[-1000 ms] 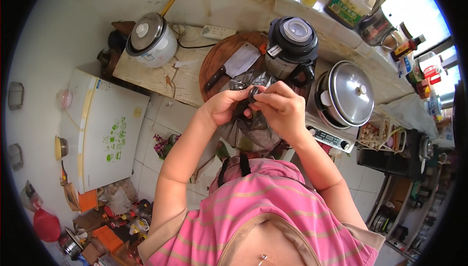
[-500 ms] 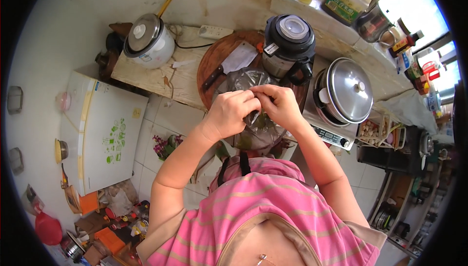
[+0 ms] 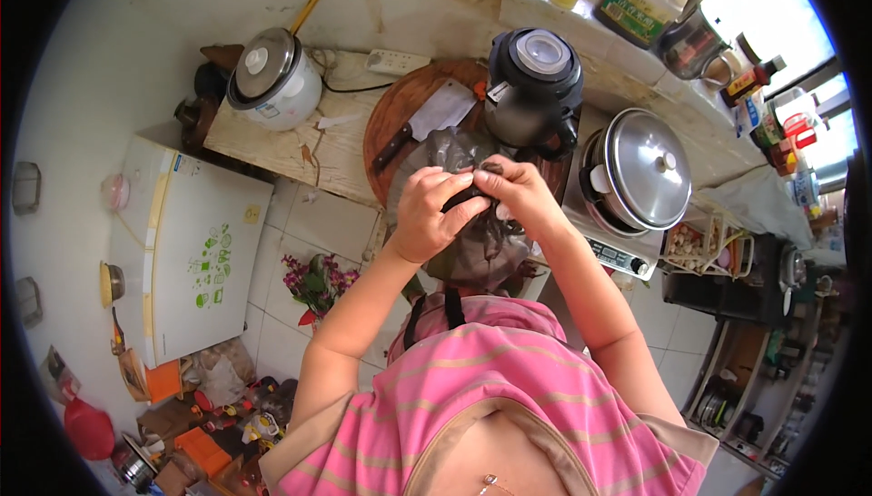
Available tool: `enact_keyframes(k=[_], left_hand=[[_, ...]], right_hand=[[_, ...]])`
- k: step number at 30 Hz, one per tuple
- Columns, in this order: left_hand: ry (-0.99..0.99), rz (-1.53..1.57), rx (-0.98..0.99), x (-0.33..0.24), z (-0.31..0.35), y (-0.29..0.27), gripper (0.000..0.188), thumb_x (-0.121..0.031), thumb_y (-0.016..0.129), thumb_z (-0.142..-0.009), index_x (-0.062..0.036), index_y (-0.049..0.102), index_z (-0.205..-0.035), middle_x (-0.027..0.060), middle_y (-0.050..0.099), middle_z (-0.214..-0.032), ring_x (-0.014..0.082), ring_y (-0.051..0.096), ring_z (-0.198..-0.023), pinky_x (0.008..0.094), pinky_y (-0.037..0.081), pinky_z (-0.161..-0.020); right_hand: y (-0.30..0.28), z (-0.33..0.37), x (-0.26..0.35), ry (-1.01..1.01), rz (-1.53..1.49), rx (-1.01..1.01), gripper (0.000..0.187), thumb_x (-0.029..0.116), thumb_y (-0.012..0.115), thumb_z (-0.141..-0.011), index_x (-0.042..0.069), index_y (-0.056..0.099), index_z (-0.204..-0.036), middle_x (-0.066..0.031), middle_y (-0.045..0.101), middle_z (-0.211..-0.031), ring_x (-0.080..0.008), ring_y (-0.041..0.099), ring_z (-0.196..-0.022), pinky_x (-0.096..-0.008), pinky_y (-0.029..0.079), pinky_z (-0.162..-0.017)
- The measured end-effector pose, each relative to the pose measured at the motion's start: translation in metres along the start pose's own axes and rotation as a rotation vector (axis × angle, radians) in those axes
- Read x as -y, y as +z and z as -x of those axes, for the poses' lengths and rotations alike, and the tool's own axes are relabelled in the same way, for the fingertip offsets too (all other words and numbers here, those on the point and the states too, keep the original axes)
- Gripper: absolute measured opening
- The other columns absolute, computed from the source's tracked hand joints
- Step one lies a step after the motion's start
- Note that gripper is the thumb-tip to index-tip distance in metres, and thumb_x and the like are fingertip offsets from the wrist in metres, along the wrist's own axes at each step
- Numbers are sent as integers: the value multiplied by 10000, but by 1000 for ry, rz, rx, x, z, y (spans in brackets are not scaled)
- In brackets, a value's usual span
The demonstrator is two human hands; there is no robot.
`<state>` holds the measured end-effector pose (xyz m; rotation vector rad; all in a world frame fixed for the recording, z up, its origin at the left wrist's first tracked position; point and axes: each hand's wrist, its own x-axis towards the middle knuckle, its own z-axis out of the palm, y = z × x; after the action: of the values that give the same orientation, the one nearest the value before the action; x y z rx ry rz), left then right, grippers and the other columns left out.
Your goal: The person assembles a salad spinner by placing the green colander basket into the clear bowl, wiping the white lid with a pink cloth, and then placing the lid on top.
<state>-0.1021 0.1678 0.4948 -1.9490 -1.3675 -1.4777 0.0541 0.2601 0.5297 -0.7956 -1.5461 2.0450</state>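
Observation:
A dark, see-through plastic bag (image 3: 472, 252) hangs at the front edge of the counter, partly over the round wooden cutting board (image 3: 381, 124). My left hand (image 3: 429, 213) closes its fingers on the bag's bunched top. Pressed against it, my right hand (image 3: 520, 194) pinches the same gathered plastic, and a dark twist of it pokes out above the fingers. What the bag contains is hard to make out. Just beyond the bag, a cleaver (image 3: 443, 111) lies flat on the board. A black and steel electric pressure cooker (image 3: 536, 69) stands behind my right hand.
Right of the board, a lidded steel pot (image 3: 649, 169) rests on a cooktop (image 3: 618, 255). At the counter's left end stands a rice cooker (image 3: 282, 96), near a white power strip (image 3: 397, 62). A white fridge (image 3: 204, 251) and a flower bunch (image 3: 318, 282) are lower left.
The bag's top is bunched more tightly, with a dark twist now showing above my fingers. My left hand has turned a little, its fingers more spread over the plastic.

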Motion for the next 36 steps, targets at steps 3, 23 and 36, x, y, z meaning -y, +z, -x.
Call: enact_keyframes(k=[3,23,36], left_hand=[[56,-142,100,-5,-6,-16,320,-280,771,-740,-168,667,-1022,-41,621,-1148,193,548,-1030,445,383,-995],[-560,263,239,-35,49,-48,70,-141,725,-816,-88,702,-856,55,642,-855,234,563,-853,341,483,-757],[-1300,1635,-191,-14,30,-9,393,-415,406,-1027,-126,449,-763,-59,250,-524,83,267,-496,269,325,-602]], right_hand=[[-1,-2,0,-90,141,-120,190,168,696,-901,-21,694,-902,22,598,-806,-50,545,-654,-218,426,-561],[-65,-48,-38,68,490,-254,280,247,744,-847,-27,706,-893,-49,611,-621,-102,561,-551,-291,435,-550],[-56,-37,-28,329,-468,-111,208,264,458,-1024,87,545,-956,13,588,-702,-60,393,-457,-198,258,-385]])
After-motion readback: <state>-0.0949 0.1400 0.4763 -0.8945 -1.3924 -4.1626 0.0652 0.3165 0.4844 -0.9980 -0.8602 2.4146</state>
